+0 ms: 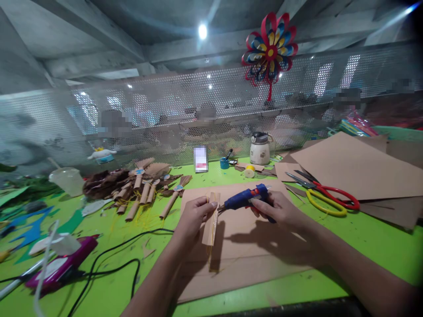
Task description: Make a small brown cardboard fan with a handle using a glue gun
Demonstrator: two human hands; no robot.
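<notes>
My left hand (pixel 197 213) pinches the upper part of a narrow brown paper strip (pixel 209 234), holding it upright over a large brown paper sheet (pixel 254 259). A shiny line of glue and yellow thread run along the strip, and the thread hangs from its lower end. My right hand (pixel 276 208) is wrapped round a blue hot glue gun (pixel 243 199) with a red trigger. Its nozzle points left, close by the strip's edge near my left fingertips; whether it touches the paper I cannot tell.
Rolled paper pieces with yellow threads (pixel 145 193) lie in a pile at left. Red and yellow-handled scissors (pixel 327 200) rest at right beside stacked brown paper (pixel 360 167). A purple power strip (pixel 62 264) with black cables is at front left. A white bottle (pixel 259 149) stands behind.
</notes>
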